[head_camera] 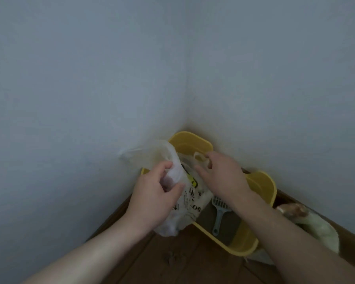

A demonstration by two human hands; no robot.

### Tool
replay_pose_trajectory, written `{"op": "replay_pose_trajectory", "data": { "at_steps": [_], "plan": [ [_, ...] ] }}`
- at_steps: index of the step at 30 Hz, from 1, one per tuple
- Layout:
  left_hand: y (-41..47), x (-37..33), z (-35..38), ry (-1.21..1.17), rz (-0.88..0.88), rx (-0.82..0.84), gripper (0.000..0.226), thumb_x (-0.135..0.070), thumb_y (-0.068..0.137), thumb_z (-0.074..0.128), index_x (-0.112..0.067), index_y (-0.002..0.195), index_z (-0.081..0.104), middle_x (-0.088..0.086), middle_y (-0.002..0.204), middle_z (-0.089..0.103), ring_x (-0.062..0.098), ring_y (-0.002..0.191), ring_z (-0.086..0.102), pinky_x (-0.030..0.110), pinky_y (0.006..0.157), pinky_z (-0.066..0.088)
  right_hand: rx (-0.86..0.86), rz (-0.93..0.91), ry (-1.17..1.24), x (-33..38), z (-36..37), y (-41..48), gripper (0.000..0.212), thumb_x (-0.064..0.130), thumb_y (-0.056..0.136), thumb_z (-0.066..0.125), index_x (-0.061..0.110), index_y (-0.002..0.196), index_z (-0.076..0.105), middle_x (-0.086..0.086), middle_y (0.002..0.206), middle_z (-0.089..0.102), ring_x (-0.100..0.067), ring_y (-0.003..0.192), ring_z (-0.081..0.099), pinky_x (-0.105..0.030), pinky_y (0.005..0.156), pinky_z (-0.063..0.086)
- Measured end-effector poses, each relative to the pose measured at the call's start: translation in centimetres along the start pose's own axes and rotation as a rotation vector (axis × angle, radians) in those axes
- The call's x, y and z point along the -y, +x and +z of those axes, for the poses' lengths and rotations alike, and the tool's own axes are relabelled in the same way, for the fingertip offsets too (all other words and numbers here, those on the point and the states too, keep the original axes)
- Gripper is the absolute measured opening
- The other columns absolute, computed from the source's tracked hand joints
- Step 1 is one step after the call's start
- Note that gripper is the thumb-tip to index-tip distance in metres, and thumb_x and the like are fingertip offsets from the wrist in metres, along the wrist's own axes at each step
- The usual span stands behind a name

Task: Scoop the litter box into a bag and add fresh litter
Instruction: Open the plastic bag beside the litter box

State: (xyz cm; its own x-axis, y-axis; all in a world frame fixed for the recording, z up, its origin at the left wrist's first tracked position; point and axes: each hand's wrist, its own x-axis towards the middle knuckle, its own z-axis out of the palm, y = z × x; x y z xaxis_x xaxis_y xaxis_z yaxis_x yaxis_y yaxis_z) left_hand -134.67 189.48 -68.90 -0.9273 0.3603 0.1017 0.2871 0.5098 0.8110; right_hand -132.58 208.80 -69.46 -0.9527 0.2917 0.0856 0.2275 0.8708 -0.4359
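A yellow litter box [262,187] stands in the room's corner on the wooden floor. A white plastic bag [190,203] with black and yellow print hangs over the box's left part. My left hand [154,193] grips a bunched side of the bag. My right hand [219,175] pinches the bag's other edge near a handle loop, holding the mouth apart. A pale blue litter scoop [218,214] lies inside the box on the dark litter, handle pointing toward me. The bag's inside is hidden.
Pale walls meet in a corner right behind the box. To the right of the box, a pale green sack [322,228] with a brownish top lies against the baseboard. A few dark crumbs [172,258] sit on the wooden floor in front.
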Motion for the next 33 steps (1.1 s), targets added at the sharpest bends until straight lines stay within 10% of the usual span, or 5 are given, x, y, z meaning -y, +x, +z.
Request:
{"op": "replay_pose_trajectory", "data": {
  "at_steps": [6, 15, 26, 33],
  "plan": [
    [-1.4, 0.6, -4.1, -0.31, 0.005, 0.109, 0.035, -0.044, 0.072, 0.072, -0.039, 0.106, 0.066, 0.01, 0.089, 0.07, 0.033, 0.082, 0.068, 0.055, 0.072, 0.057, 0.106, -0.155, -0.036, 0.7, -0.5, 2.9, 0.061, 0.058, 0.088, 0.059, 0.017, 0.133, 0.053, 0.001, 0.112, 0.062, -0.018, 0.097, 0.059, -0.031, 0.078, 0.048],
    [-4.9, 4.6, -5.4, -0.492, 0.028, 0.075, 0.019, -0.024, 0.066, 0.081, -0.033, 0.082, 0.076, 0.002, 0.081, 0.074, 0.013, 0.075, 0.071, 0.027, 0.069, 0.058, 0.351, -0.111, 0.317, -0.6, 5.5, 7.9, 0.071, 0.045, 0.09, 0.065, 0.02, 0.15, 0.035, 0.003, 0.149, 0.045, -0.016, 0.134, 0.045, -0.031, 0.095, 0.046],
    [-6.4, 7.6, -5.2, -0.391, -0.03, 0.011, 0.019, 0.011, 0.076, 0.072, -0.007, 0.082, 0.066, -0.004, 0.071, 0.07, 0.004, 0.066, 0.065, 0.017, 0.06, 0.052, 0.324, -0.145, 0.561, 0.2, 10.0, 5.9, 0.014, 0.018, 0.088, 0.071, 0.01, 0.079, 0.065, 0.002, 0.076, 0.06, -0.01, 0.073, 0.054, -0.028, 0.072, 0.045],
    [-6.5, 9.3, -4.8, -0.345, -0.096, 0.018, 0.022, 0.006, 0.077, 0.076, -0.011, 0.088, 0.068, 0.005, 0.083, 0.074, 0.022, 0.079, 0.07, 0.034, 0.074, 0.059, 0.26, -0.202, 0.584, 1.3, 7.4, 4.2, 0.018, 0.013, 0.089, 0.071, 0.001, 0.103, 0.07, -0.001, 0.095, 0.073, 0.005, 0.079, 0.064, -0.014, 0.075, 0.053]
  ]
}}
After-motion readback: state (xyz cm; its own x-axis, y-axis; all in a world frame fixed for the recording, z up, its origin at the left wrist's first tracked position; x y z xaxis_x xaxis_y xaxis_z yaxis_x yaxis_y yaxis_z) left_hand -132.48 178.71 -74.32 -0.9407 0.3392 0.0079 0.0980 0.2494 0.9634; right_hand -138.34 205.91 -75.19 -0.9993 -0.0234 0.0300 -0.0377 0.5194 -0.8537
